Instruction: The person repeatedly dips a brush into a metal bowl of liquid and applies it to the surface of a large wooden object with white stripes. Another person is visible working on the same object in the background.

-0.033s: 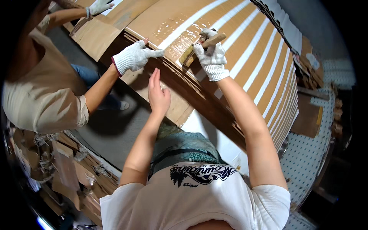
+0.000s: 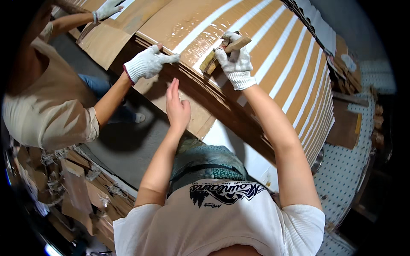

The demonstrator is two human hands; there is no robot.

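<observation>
Brush (image 2: pixel 225 52) gripped in gloved right hand (image 2: pixel 236 64) fingers; bare left hand (image 2: pixel 177 107) fingers flat on cardboard stack (image 2: pixel 273 51).

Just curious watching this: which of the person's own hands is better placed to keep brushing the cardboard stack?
Probably the right hand: gloved, it already holds the wooden brush on the cardboard stack. The bare left hand only rests flat against the stack's side.

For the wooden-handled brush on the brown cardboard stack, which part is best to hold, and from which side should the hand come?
Hold the wooden-handled brush by its pale handle, coming from above. The handle juts up and to the right, free of the brown cardboard stack, while the bristle end lies on it. The gloved right hand already holds it so.
</observation>
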